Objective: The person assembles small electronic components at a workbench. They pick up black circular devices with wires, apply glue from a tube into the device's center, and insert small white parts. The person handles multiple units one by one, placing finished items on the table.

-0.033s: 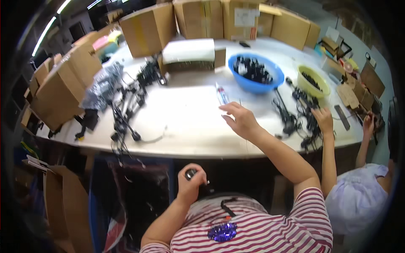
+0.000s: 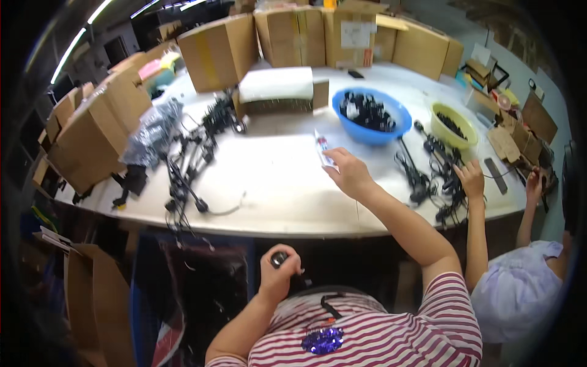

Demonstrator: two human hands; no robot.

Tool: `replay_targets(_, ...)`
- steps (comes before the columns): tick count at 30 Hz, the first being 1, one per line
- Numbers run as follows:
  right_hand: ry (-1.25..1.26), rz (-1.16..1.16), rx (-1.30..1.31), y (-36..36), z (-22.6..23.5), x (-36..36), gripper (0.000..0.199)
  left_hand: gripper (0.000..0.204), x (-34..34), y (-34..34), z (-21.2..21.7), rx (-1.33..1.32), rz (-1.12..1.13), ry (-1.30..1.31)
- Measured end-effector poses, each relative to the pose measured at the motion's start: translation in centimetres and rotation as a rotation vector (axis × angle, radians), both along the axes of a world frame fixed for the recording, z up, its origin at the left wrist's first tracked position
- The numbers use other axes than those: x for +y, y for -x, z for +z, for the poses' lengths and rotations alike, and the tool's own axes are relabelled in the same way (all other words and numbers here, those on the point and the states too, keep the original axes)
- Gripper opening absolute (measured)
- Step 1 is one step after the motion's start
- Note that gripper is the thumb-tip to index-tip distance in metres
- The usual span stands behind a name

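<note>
My left hand [image 2: 279,272] is closed around a small, dark, round-ended part [image 2: 279,259], held low in front of my body below the table edge. Only its glossy end shows; the fingers hide the rest, and I cannot tell its kind. My right hand [image 2: 350,174] reaches over the table, thumb and fingertips pinching the near end of a slim white tube [image 2: 321,144] with coloured print. To the right of that hand lies a bunch of black cabled parts [image 2: 418,180].
A blue basin [image 2: 379,136] and a yellow bowl [image 2: 449,136] hold black parts. Tangled black cables [image 2: 183,177] and a plastic bag [image 2: 153,131] lie left. Cardboard boxes [image 2: 220,52] line the back. At right, a co-worker's hand [image 2: 471,180] touches black cables.
My right hand's fingertips have closed on the near end of the white tube, which has shifted slightly toward me. My left hand keeps its hold. The whole view has dipped slightly.
</note>
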State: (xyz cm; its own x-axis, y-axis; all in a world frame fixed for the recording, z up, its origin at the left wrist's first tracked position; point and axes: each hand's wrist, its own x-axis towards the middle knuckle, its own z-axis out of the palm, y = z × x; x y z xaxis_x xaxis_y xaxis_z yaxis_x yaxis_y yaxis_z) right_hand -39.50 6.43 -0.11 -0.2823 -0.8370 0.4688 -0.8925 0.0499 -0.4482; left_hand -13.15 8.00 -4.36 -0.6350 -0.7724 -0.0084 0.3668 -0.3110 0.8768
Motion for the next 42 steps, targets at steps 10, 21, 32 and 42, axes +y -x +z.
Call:
replay_targets(10, -0.398, -0.302, -0.177, 5.4, -2.7, -9.2, 0.041, 0.014, -0.4, -2.7, 4.6, 0.097, -0.049, 0.027)
replay_targets(21, -0.007, 0.215, -0.852, -5.2, 2.1, 0.9, 0.021, 0.018, -4.2, 1.5, 2.6, -0.287, 0.154, 0.207)
replay_targets(32, 0.000, 0.397, -1.282, -8.0, 0.3, 6.9, 0.019, 0.015, -2.4, 3.0, 3.0, -0.275, -0.062, 0.209)
replay_targets(42, 0.021, 0.327, -1.279, -7.4, -1.4, 7.2, 0.014, 0.013, -1.6, 3.4, 2.1, -0.302, -0.102, 0.205)
